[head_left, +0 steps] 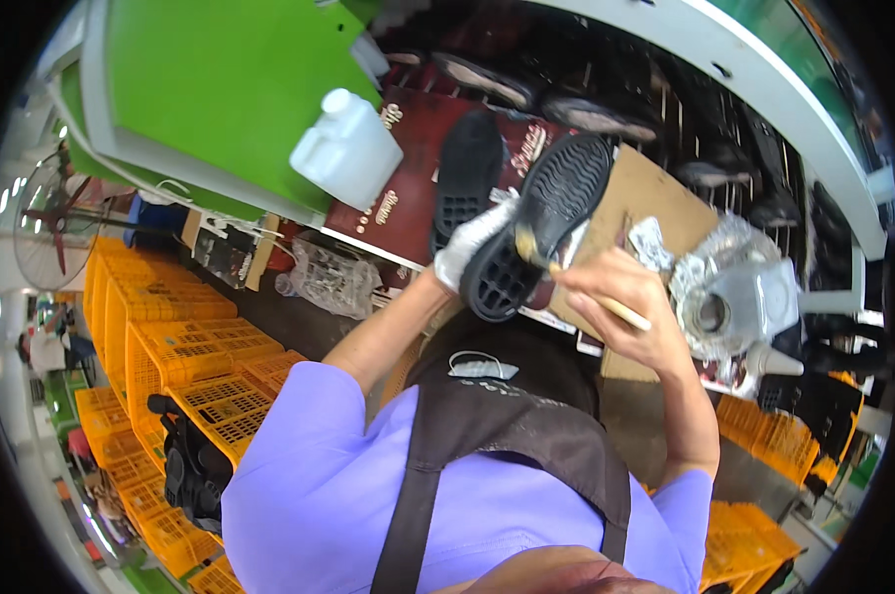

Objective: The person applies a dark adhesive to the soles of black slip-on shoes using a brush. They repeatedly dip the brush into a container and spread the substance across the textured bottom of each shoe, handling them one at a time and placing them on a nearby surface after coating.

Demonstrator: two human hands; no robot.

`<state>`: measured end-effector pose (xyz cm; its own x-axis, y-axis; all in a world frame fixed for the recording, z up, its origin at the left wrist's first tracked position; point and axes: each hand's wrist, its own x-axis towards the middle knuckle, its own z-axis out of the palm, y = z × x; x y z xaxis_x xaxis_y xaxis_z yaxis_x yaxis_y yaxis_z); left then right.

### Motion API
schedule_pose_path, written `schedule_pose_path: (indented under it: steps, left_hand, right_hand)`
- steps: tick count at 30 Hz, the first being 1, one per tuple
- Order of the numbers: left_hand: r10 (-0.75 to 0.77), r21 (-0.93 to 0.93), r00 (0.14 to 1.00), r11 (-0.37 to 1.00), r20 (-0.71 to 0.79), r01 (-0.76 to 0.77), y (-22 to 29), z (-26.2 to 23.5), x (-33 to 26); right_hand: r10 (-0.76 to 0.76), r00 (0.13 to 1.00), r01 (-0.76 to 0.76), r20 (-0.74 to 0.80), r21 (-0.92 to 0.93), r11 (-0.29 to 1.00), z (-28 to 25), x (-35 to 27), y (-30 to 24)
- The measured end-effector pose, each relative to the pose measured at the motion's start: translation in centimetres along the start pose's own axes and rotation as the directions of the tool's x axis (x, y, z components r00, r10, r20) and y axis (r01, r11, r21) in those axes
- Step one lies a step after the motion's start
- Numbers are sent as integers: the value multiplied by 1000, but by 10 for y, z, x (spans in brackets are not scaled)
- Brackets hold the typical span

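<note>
A black shoe sole (571,178) tilts above the work surface, its far end ridged and its near end showing a honeycomb of hollows. My left hand (470,240), in a white glove, is closed on the sole's left edge. Bare and closed, my right hand (625,302) grips a brush (620,312) with a pale wooden handle. The brush's bristle end meets the middle of the held sole. Just left of it, another black sole (467,158) lies on a dark red printed board (408,139), its hollowed heel nearest me.
A white plastic jug (348,148) stands at the left of the board. To the right are brown cardboard (665,183) and a clear plastic container (749,307) in crumpled wrap. Dark shoes (606,117) line a rack behind. Orange crates (185,342) are stacked at my left.
</note>
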<state>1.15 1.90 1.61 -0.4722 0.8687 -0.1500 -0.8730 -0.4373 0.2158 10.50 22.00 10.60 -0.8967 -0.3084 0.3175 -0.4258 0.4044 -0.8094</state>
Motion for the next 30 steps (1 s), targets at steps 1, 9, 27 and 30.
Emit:
schedule_pose_path:
  steps: [1,9,27,30]
  left_hand:
    - [-2,-29,999,1000,-52,0,-3,13,-1]
    - [6,164,1000,986,15,-9,5,1,4]
    - [163,148,986,975,24,-165,-1,14,-22]
    - [316,241,947,926,-65,-292,4,18,-20]
  right_hand:
    - [59,997,-62,45,73,995,-5,0,-4]
    - [-156,974,126,-163,-181,975,22,4,2]
    - [-260,964,240,-60,-231,943,18,28,27]
    - [-312,938,325,150,-74,943,15,24,1]
